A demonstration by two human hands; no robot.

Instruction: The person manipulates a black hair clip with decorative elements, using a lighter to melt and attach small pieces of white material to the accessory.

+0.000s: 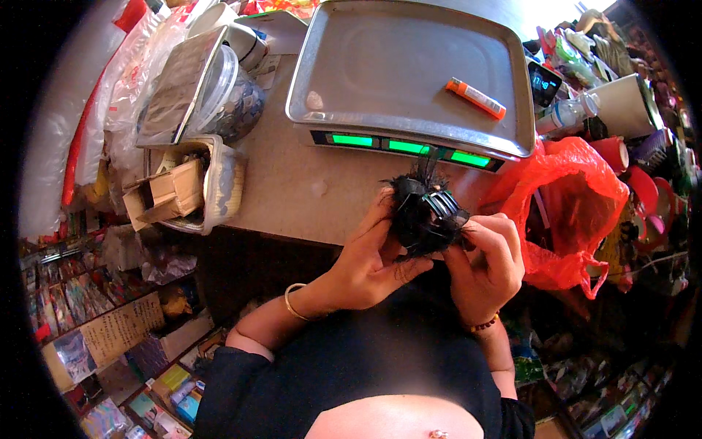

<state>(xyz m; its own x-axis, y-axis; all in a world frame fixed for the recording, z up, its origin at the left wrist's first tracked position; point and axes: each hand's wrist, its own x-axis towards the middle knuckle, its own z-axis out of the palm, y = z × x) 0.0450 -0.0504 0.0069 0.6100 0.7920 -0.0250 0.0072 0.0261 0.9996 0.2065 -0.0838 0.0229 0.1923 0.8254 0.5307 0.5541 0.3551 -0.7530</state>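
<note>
In front of the scale's near edge I hold a black hair claw clip (428, 212) with shiny dark prongs and fuzzy black strands sticking out all round. My left hand (358, 267), below a thin bangle, grips its left side with thumb and fingers. On the other side my right hand (491, 256), with a beaded bracelet at the wrist, pinches the clip's lower right edge. Both hands are closed on it. Part of the clip is hidden behind the fingers.
A digital scale (409, 55) with lit green displays stands beyond my hands. An orange tube (475, 99) and a pale pebble-like lump (314, 100) lie on its pan. A red plastic bag (578, 197) is at right; a tub (223, 183) holding a cardboard box (164, 194) is at left.
</note>
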